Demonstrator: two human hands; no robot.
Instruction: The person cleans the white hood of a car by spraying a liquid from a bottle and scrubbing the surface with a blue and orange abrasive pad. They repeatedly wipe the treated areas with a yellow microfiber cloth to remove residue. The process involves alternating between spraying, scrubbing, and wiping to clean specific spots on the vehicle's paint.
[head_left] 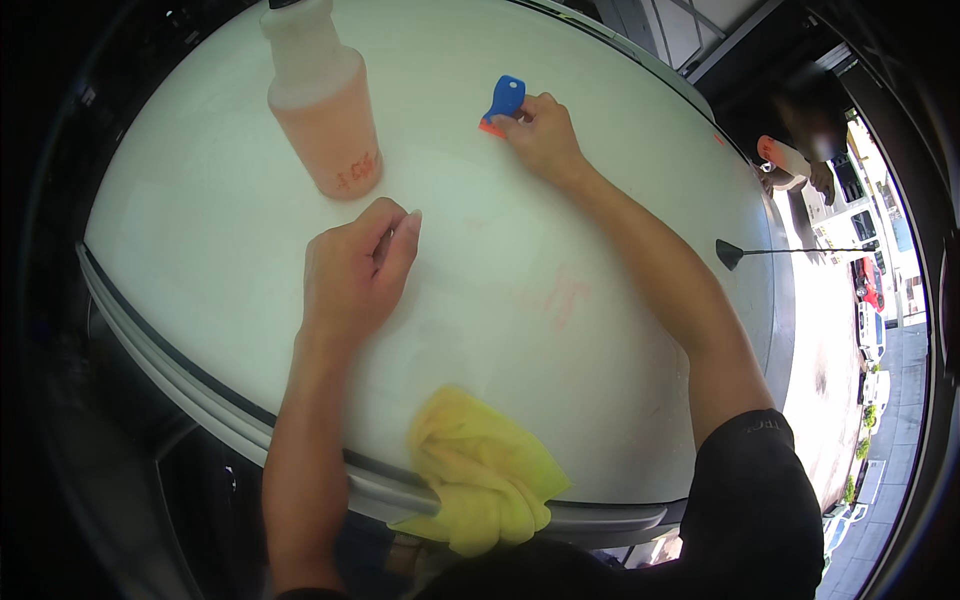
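My right hand (548,140) is closed on a small blue scraper (507,97) with an orange-red blade edge, over the white car roof (620,420). Its blade end is close to the roof; whether it touches, I cannot tell. My left hand (355,265) rests on the roof with its fingers curled in and the thumb along them. Whatever those fingers may hold is hidden. Just beyond it stands a translucent bottle (328,125) with pinkish-orange liquid and red marks, its top cut off by the frame. A crumpled yellow cloth (480,460) lies over the near roof edge.
A black antenna (730,254) rises from the roof at the right. Past it, another person's hand (822,183) is near a second bottle (785,158) with orange liquid. A grey roof rail (180,370) runs along the near left edge. Parked cars (872,335) show outside, far right.
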